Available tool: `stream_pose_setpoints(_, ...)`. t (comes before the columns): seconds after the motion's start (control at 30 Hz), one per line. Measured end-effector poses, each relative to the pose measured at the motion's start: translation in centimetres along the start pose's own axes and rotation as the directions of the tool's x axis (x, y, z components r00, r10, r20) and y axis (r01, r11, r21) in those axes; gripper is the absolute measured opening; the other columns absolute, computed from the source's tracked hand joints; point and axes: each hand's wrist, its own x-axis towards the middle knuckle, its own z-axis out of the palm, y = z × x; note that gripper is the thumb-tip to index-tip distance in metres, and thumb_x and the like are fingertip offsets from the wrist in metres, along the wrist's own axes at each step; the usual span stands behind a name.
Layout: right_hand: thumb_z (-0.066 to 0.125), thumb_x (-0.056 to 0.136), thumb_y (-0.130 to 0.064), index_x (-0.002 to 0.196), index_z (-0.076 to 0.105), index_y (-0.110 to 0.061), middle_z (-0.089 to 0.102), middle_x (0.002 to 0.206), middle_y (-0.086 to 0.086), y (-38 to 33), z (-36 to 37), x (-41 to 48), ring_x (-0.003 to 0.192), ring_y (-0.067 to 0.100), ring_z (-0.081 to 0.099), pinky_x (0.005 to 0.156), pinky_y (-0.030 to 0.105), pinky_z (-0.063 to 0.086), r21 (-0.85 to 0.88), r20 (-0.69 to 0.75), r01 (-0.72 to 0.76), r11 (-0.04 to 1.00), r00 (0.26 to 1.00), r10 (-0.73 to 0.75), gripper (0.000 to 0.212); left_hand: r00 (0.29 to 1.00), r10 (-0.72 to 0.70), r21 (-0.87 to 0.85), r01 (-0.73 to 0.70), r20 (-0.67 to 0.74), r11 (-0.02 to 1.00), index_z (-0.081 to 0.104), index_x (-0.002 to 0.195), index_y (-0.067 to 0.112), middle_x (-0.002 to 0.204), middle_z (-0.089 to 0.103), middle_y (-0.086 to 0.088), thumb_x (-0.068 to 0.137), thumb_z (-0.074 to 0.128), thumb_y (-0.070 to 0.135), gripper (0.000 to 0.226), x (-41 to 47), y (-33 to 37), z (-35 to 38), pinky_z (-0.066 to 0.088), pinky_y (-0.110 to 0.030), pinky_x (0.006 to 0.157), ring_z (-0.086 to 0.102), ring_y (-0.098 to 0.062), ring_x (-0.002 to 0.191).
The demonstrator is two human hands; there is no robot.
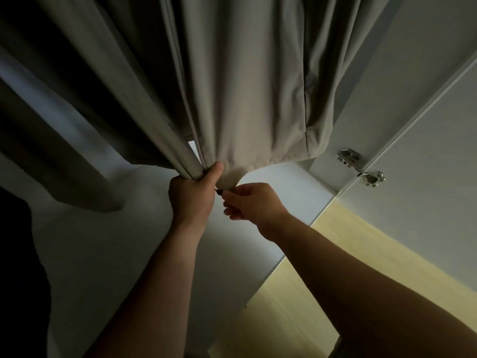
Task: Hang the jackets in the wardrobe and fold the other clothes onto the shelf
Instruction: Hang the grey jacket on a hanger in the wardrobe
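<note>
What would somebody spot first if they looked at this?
A big grey-beige jacket hangs down over the top middle of the picture. Right under it, the left hand grips its bunched bottom edge, and the right hand beside it pinches a small dark tab there. Off to the right, a shiny metal hinge sits on the white wardrobe door.

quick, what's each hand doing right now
Left hand: grips the jacket at its bottom hem.
Right hand: pinches a small dark tab at the hem, likely a zipper pull.
</note>
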Motion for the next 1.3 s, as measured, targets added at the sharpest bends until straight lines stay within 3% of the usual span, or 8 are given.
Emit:
stream_pose_setpoints(0.13, 0.079, 0.087, -0.019, 0.093, 0.075, 0.001, 0.076, 0.086, 0.018, 0.3, -0.2, 0.0, 0.068, 0.019, 0.073, 0.065, 0.029, 0.062, 0.145, -0.08, -0.103, 0.984, 0.99, 0.116, 0.021, 0.999, 0.048, 0.026, -0.049, 0.024, 0.998, 0.07, 0.062, 0.014, 0.059, 0.069, 0.013, 0.078, 0.082, 0.038, 0.032, -0.5, 0.0, 0.8, 0.041, -0.009, 0.05, 0.063, 0.004, 0.056)
stream_pose_setpoints(0.2, 0.079, 0.087, -0.021, 0.093, 0.074, 0.001, 0.076, 0.085, 0.016, 0.5, -0.4, 0.0, 0.067, 0.018, 0.073, 0.065, 0.028, 0.062, 0.139, -0.099, -0.123, 0.983, 0.986, 0.137, 0.023, 0.997, 0.077, 0.05, -0.078, 0.033, 0.996, 0.071, 0.064, 0.008, 0.058, 0.069, 0.008, 0.078, 0.082, 0.038, 0.035, -0.7, -0.2, 1.0, 0.04, -0.009, 0.049, 0.064, 0.002, 0.057)
stream_pose_setpoints(0.4, 0.074, 0.089, -0.035, 0.077, 0.072, -0.012, 0.076, 0.072, 0.001, 1.0, -0.2, 0.3, 0.072, 0.021, 0.075, 0.074, 0.039, 0.064, -0.124, -0.163, -0.011, 0.992, 0.987, -0.01, 0.026, 0.968, 0.19, 0.179, -0.218, 0.162, 0.959, 0.063, 0.054, 0.018, 0.056, 0.065, 0.008, 0.074, 0.079, 0.03, 0.028, -0.4, -0.5, 0.4, 0.045, -0.027, 0.059, 0.061, -0.005, 0.06)
stream_pose_setpoints(0.53, 0.069, 0.092, -0.036, 0.083, 0.063, -0.018, 0.075, 0.078, 0.001, 1.0, 0.0, 0.3, 0.076, 0.019, 0.072, 0.076, 0.044, 0.06, -0.338, -0.193, 0.119, 0.934, 0.962, -0.193, 0.021, 0.975, 0.186, 0.237, -0.21, 0.118, 0.949, 0.069, 0.061, 0.012, 0.061, 0.068, 0.005, 0.075, 0.078, 0.028, 0.023, -0.3, -0.7, 0.3, 0.047, -0.03, 0.063, 0.064, -0.01, 0.066)
stream_pose_setpoints(0.73, 0.064, 0.093, -0.039, 0.082, 0.064, -0.02, 0.072, 0.083, -0.002, 0.5, 0.0, 0.4, 0.081, 0.014, 0.063, 0.065, 0.028, 0.048, -0.441, -0.137, 0.171, 0.881, 0.957, -0.255, 0.022, 0.983, 0.161, 0.274, -0.18, 0.092, 0.945, 0.076, 0.079, 0.005, 0.074, 0.073, -0.001, 0.086, 0.071, 0.027, 0.023, 0.2, -1.1, 0.2, 0.045, -0.012, 0.062, 0.069, -0.019, 0.079)
stream_pose_setpoints(0.93, 0.066, 0.092, -0.033, 0.083, 0.066, -0.017, 0.065, 0.08, -0.007, 0.4, 0.3, 0.8, 0.078, 0.012, 0.061, 0.062, 0.025, 0.047, -0.439, -0.193, 0.168, 0.882, 0.942, -0.275, 0.018, 0.988, 0.135, 0.226, -0.148, 0.073, 0.963, 0.076, 0.088, 0.002, 0.082, 0.075, -0.006, 0.088, 0.07, 0.029, 0.028, 0.6, -1.1, 0.6, 0.059, -0.044, 0.078, 0.071, -0.025, 0.082)
stream_pose_setpoints(1.13, 0.069, 0.089, -0.03, 0.067, 0.058, -0.028, 0.06, 0.067, -0.011, 0.4, 0.6, 0.9, 0.065, 0.005, 0.055, 0.051, 0.017, 0.033, -0.489, -0.248, 0.171, 0.855, 0.913, -0.324, 0.024, 0.995, 0.076, 0.217, -0.088, 0.066, 0.972, 0.075, 0.078, 0.005, 0.071, 0.073, 0.003, 0.085, 0.073, 0.032, 0.028, 1.0, -1.4, 0.6, 0.059, -0.044, 0.075, 0.071, -0.019, 0.074)
stream_pose_setpoints(1.3, 0.072, 0.087, -0.031, 0.069, 0.062, -0.026, 0.063, 0.07, -0.009, 0.5, 0.7, 1.3, 0.068, 0.01, 0.057, 0.055, 0.019, 0.038, -0.472, -0.274, 0.156, 0.868, 0.91, -0.313, 0.021, 0.992, 0.083, 0.208, -0.102, 0.098, 0.973, 0.077, 0.072, 0.017, 0.069, 0.073, 0.006, 0.083, 0.075, 0.038, 0.024, 0.5, -1.2, 0.4, 0.059, -0.041, 0.077, 0.071, -0.016, 0.074)
